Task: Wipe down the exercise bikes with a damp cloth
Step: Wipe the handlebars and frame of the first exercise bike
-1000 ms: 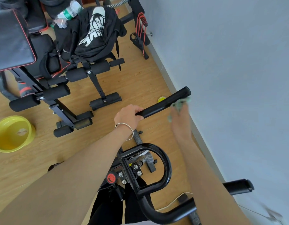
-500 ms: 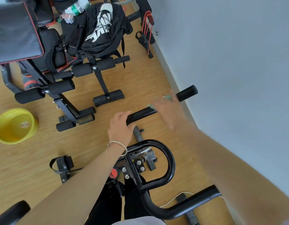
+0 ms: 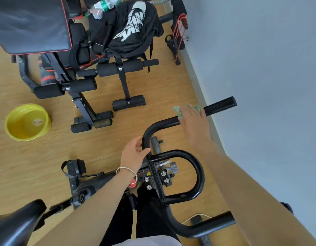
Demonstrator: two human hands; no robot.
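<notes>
A black exercise bike stands below me, its curved handlebar (image 3: 198, 167) in the middle of the view. My left hand (image 3: 135, 153) grips the bend of the upper handlebar arm (image 3: 160, 124). My right hand (image 3: 193, 119) lies over that same arm farther out, pressing a pale green cloth (image 3: 179, 110) onto the bar; the cloth shows at both sides of the hand. The bar's foam end (image 3: 221, 104) sticks out past the hand toward the wall. The lower handlebar arm (image 3: 207, 226) and the black saddle (image 3: 15, 221) are at the bottom.
A yellow basin (image 3: 27, 121) sits on the wooden floor at left. A black weight bench (image 3: 79, 86) with foam rollers and a black bag (image 3: 128, 31) stands behind. A grey wall (image 3: 260, 86) runs close along the right. A pedal with strap (image 3: 73, 167) is left of the frame.
My left hand slid down the upper bar from its straight part to the bend. My right hand carried the cloth from the bar's outer end inward along the bar. The view shifted.
</notes>
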